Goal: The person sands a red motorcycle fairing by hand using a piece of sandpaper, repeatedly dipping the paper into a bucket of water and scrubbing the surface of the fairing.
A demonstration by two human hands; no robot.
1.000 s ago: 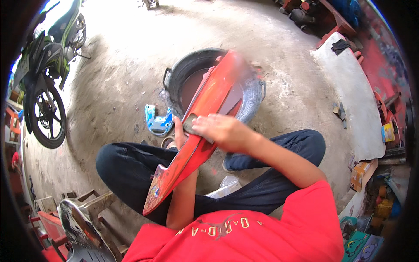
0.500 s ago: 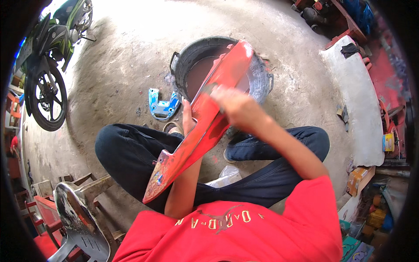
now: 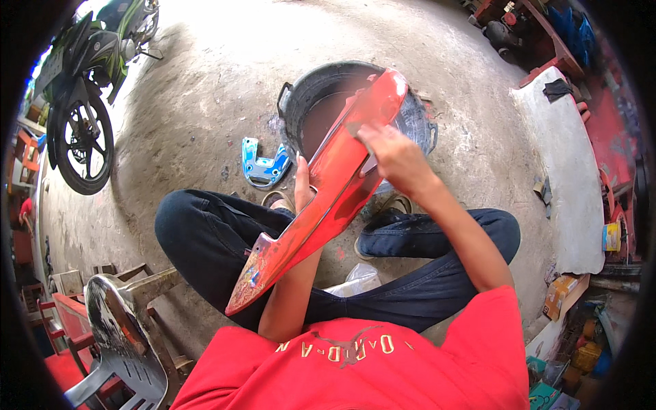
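A long red motorcycle body panel [image 3: 342, 160] slants across my lap, its far end over a black tub [image 3: 292, 123] of murky brownish water. Its near end is scuffed, with worn multicoloured patches. My left hand [image 3: 303, 184] supports the panel from its left edge and underside; the thumb shows, the other fingers are hidden beneath. My right hand [image 3: 393, 154] presses a small grey-brown piece of sandpaper [image 3: 353, 128] on the panel's upper face, fingers bent over it. Left of the tub, a blue and white U-shaped plastic part [image 3: 263, 166] lies on the floor.
A motorcycle [image 3: 85, 130] stands at the far left. A worn plastic chair [image 3: 130, 348] is close by on my left. Along the right runs a pale slab [image 3: 564, 171] with a dark cloth [image 3: 557, 89] on it. A cardboard box [image 3: 564, 295] sits near its lower end.
My right hand has slid the sandpaper along the panel toward its far end. My left hand keeps its hold. The whole view has shifted slightly.
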